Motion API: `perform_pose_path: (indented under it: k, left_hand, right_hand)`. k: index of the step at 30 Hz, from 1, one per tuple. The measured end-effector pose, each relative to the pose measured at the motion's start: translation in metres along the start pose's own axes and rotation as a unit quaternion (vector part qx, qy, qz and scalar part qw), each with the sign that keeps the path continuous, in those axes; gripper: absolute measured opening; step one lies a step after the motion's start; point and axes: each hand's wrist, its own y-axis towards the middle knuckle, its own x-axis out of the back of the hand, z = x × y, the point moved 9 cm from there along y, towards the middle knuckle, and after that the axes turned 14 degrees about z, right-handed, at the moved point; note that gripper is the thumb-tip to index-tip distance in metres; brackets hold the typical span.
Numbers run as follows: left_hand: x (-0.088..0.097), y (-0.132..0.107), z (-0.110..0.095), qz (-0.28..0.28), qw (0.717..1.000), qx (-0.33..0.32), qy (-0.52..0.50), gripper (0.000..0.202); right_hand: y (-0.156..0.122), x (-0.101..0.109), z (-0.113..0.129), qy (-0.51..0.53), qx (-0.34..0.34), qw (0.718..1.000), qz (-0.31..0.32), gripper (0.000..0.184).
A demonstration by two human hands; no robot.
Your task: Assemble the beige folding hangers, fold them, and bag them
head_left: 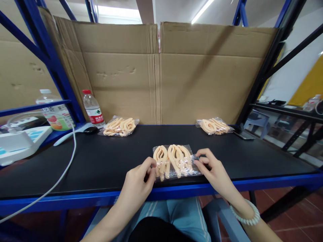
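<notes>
Near the front edge of the black tabletop lies a clear plastic bag (174,162) of peach-coloured looped strips, whose exact kind I cannot tell. My left hand (141,174) is closed at the bag's left edge, thumb and forefinger pinching the film. At the opposite edge, my right hand (210,166) pinches the crinkled plastic between thumb and fingers. The loops sit side by side inside, with their ends toward me. Two similar bags lie farther back, a left bag (120,126) and a right bag (214,126), both apart from my hands.
Cardboard panels (121,74) stand along the back of the table (101,164). A red-capped water bottle (93,109) is at the back left. A white cable (68,166) crosses the left side near a power strip (25,144). A phone-like flat object (243,134) lies at the right.
</notes>
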Motion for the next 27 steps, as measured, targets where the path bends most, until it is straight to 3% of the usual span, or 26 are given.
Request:
perform_pose_path:
  k: [6, 10, 15, 22, 27]
  left_hand:
    - [-0.002, -0.007, -0.014, -0.021, 0.992, -0.065, 0.105, 0.022]
    - [-0.006, -0.018, -0.022, -0.002, 0.984, -0.082, 0.157, 0.026]
    - [-0.015, -0.034, -0.023, -0.013, 0.966, -0.096, 0.240, 0.054]
    - [-0.021, -0.050, -0.027, -0.069, 0.951, -0.151, 0.261, 0.040]
    - [-0.013, -0.059, -0.040, -0.107, 0.947, -0.206, 0.221, 0.021]
  right_hand:
    - [-0.002, 0.003, 0.012, -0.070, 0.045, 0.996, 0.014, 0.025]
    - [-0.009, -0.001, 0.015, -0.119, 0.060, 0.989, 0.071, 0.026]
    - [-0.021, -0.005, 0.021, -0.190, 0.096, 0.972, 0.104, 0.040]
    - [-0.039, -0.008, 0.024, -0.232, 0.154, 0.955, 0.106, 0.045]
    - [-0.058, 0.001, 0.027, -0.180, 0.207, 0.960, 0.054, 0.035]
